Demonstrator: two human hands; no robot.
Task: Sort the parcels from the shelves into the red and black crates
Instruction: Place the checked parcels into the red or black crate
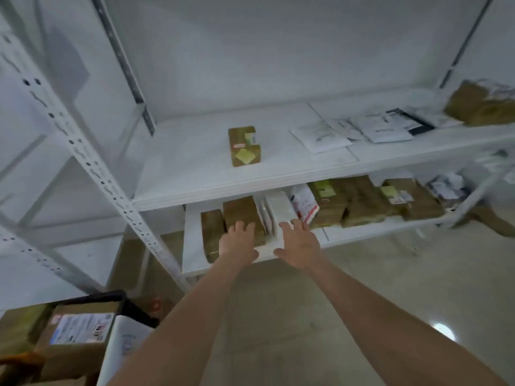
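A parcel storeroom or sorting room is indicated. White steel shelving (92,165) with slotted uprights is set against bare white walls (250,51). Labelled, taped brown cardboard parcels (244,146) and flat white mailer bags (323,136) are stocked on it. Further labelled parcels are held in a black crate (111,295) nearby. A bare, glossy floor (334,302) is noted.

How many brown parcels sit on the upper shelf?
2: a small box near the middle and a larger parcel at the far right; others may lie beyond the frame.
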